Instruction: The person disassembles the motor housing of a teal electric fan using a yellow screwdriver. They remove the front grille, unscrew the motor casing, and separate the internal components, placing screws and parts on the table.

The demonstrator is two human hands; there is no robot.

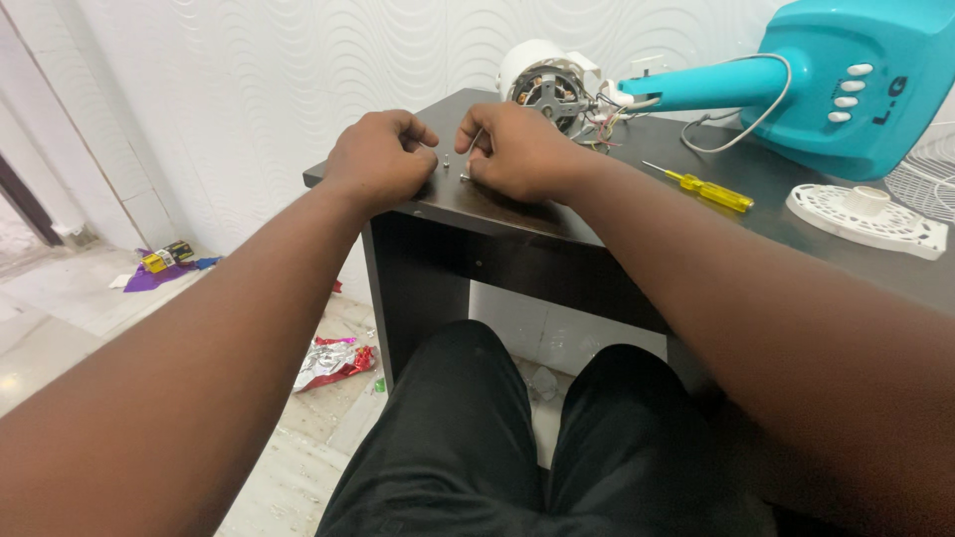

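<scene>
Desk, dark brown and set against a white wavy-patterned wall, fills the middle of my view, with my black-trousered knees under its near edge. At two o'clock lies a turquoise fan body with white buttons, its neck pointing toward twelve o'clock, where a bare fan motor sits with loose coloured wires trailing beside it. A white cable loops from the neck across the fan body. At three o'clock a round white plastic motor cover lies flat on the desk, and a wire guard shows at the frame's right edge. Between the motor and that cover, a yellow-handled screwdriver lies on the desk, well apart from my hands.

My left hand rests at eleven o'clock on the desk's near corner, its grip clenched; whether anything is inside it I cannot tell. My right hand sits just beside it, grip pinched on a thin metal rod that pokes up between the fingers. Between the two hands a small screw stands on the desk, with another tiny metal piece by my right thumb.

On the floor at eight o'clock lie a crumpled red foil wrapper and some purple and yellow scraps.
</scene>
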